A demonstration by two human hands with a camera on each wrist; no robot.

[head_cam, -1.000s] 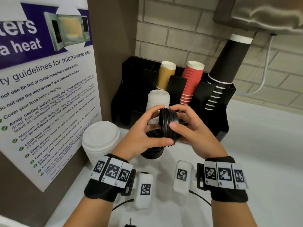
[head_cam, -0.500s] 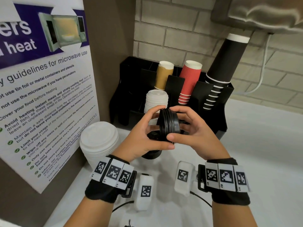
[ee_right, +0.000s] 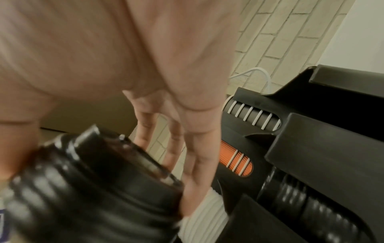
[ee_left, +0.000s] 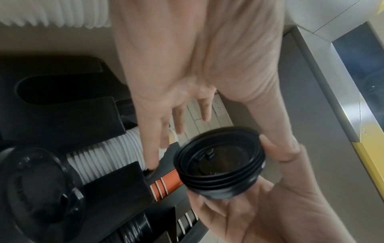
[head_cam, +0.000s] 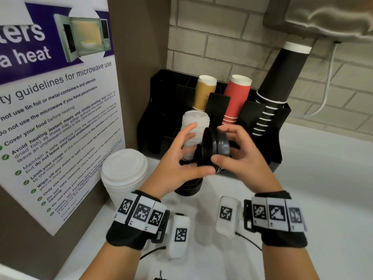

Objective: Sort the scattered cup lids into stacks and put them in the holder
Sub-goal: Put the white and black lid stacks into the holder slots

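A short stack of black lids (head_cam: 217, 146) (ee_left: 220, 162) (ee_right: 93, 189) is held on edge in front of the black holder (head_cam: 282, 122). My right hand (head_cam: 242, 158) grips it, thumb below and fingers over the top. My left hand (head_cam: 179, 158) is beside the stack with its fingers (ee_left: 153, 148) straight and spread, off the lids. In the holder, a white lid stack (head_cam: 194, 126) (ee_left: 104, 154) leans in a front slot, and a row of black lids (ee_right: 301, 197) lies in the slot to its right. Another black lid stack (head_cam: 189, 188) stands on the counter under my hands.
A tall stack of larger white lids (head_cam: 125, 170) stands on the counter at the left, against the poster board (head_cam: 60, 118). Brown cups (head_cam: 203, 91), red cups (head_cam: 236, 98) and black cups (head_cam: 278, 77) stick up from the holder's back slots. A brick wall is behind.
My left fingers have come off the black lid stack and spread straight. The right hand alone now holds the stack, tilted a little toward the holder.
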